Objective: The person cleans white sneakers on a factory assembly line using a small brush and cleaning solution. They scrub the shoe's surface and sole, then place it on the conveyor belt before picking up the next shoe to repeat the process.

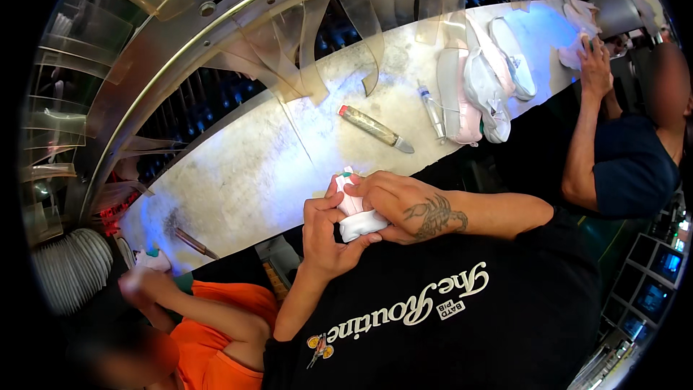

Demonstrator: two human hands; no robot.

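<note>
Close in front of my chest, both hands hold a small white and pale pink shoe [359, 224]. My left hand [326, 237] is closed round its left side, with the thumb below. My right hand [395, 206] grips it from the right and above, its fingers bent over the upper. A small green patch shows at the shoe's far tip. Much of the shoe is covered by my fingers. Beyond my hands, a knife with a wrapped handle [374, 128] and red end lies on the pale worktable [245, 173].
A clear tube-like applicator [432, 112] lies beside several white and pink shoes [473, 79] at the right. Clear plastic strips [354, 14] hang along the table's far side. Another tool [195, 243] rests at the left. Co-workers in orange [224, 332] and navy [628, 170] handle pieces on either side.
</note>
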